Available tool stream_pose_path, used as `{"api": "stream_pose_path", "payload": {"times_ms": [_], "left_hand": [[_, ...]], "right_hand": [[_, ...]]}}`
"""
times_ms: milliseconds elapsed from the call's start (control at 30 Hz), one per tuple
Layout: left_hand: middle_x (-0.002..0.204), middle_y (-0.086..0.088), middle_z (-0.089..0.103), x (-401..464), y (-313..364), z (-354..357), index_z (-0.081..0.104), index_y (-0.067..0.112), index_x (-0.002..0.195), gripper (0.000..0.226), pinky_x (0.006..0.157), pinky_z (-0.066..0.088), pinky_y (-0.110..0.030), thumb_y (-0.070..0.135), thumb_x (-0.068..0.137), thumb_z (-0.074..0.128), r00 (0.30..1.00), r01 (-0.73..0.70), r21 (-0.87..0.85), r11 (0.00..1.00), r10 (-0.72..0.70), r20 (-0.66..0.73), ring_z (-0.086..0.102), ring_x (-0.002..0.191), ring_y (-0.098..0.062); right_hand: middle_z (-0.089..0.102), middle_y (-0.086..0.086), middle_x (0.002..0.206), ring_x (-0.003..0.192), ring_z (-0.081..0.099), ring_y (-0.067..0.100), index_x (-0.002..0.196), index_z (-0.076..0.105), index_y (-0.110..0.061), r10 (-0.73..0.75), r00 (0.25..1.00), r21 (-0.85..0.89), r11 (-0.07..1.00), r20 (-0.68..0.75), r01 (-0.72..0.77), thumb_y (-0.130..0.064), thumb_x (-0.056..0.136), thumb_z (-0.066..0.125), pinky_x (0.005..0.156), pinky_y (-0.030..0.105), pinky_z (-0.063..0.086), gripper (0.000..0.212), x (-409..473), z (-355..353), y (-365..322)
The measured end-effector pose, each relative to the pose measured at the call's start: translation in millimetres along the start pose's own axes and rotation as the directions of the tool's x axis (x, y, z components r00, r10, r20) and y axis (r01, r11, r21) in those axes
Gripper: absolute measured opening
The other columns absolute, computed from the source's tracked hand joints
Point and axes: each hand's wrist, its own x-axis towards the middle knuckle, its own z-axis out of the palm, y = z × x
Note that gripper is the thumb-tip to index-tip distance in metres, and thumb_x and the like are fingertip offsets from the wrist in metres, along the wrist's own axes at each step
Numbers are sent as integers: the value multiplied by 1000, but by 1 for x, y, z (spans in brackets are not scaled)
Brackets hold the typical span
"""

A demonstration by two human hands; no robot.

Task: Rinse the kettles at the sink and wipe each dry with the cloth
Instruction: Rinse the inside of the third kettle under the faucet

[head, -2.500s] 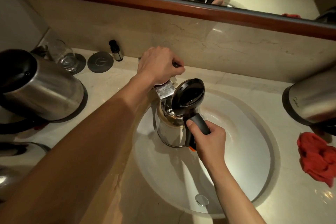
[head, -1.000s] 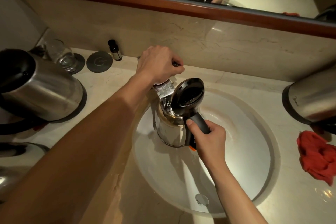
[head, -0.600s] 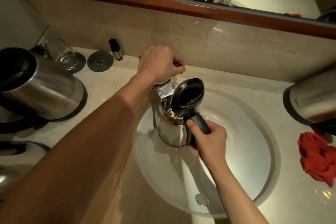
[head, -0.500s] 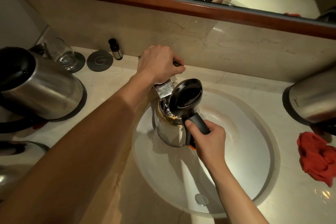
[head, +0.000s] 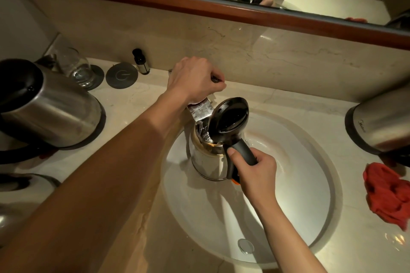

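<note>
Barely shifted since before: kettle [head: 208, 157] upright at frame centre over sink [head: 315, 195], under tap [head: 200, 112]. Right hand [head: 255, 175] wrapped round handle, just below; left hand [head: 193, 80] clenched on tap lever, above.

the marble tabletop [head: 137, 104] carries a steel kettle [head: 51, 111] on its left, with a second kettle [head: 20, 201] nearer. toward the wall stand a glass [head: 76, 68] on a coaster, a bare round coaster [head: 121, 75] and a small dark bottle [head: 140, 62]. on the right lie a red cloth [head: 390, 193] and a third kettle [head: 381, 122].
</note>
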Motion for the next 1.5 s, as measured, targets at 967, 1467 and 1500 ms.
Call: {"api": "stream_pose_path", "payload": {"times_ms": [967, 1467, 1500], "left_hand": [[98, 14, 75, 1, -2, 4, 77, 39, 97, 21, 88, 44, -34, 50, 87, 62, 1000, 8, -14, 1000, -8, -5, 66, 96, -18], [97, 14, 76, 1, -3, 3, 77, 38, 98, 21, 89, 49, -34, 50, 87, 63, 1000, 2, -26, 1000, -2, -4, 67, 93, -16], [97, 14, 76, 2, -3, 3, 77, 38, 98, 21, 89, 48, -34, 50, 87, 63, 1000, 1, -25, 1000, -1, -3, 67, 93, -16]], "right_hand": [[42, -14, 41, 47, 39, 13, 40, 58, -39, 35, 999, 3, 999, 40, -35, -17, 87, 81, 58, 30, 34, 57, 0, -4, -12], [44, -11, 40, 44, 40, 8, 40, 58, -35, 33, 998, 13, 999, 49, -34, -17, 88, 81, 58, 31, 38, 56, 1, -4, -11], [44, -11, 41, 44, 41, 10, 41, 58, -34, 35, 998, 15, 999, 45, -35, -17, 88, 81, 58, 32, 38, 56, 1, -4, -11]]}}
